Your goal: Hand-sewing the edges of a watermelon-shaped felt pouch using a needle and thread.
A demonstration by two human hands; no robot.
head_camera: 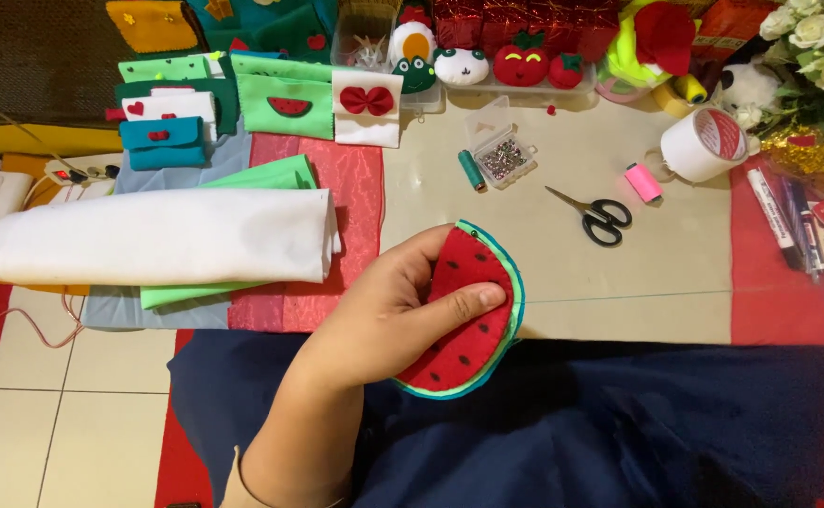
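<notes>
My left hand grips a half-round felt piece shaped like a watermelon slice, red with black seeds and a green and teal rim. The thumb presses across its red face and the fingers curl behind it. A thin teal thread runs from its edge to the right across the work surface. The piece hovers over my dark blue lap cloth. My right hand is out of view.
Black-handled scissors, a teal thread spool, a pink spool, a clear pin box and a tape roll lie on the beige surface. A white felt roll and stacked felt sheets sit at left; stuffed felt toys line the back.
</notes>
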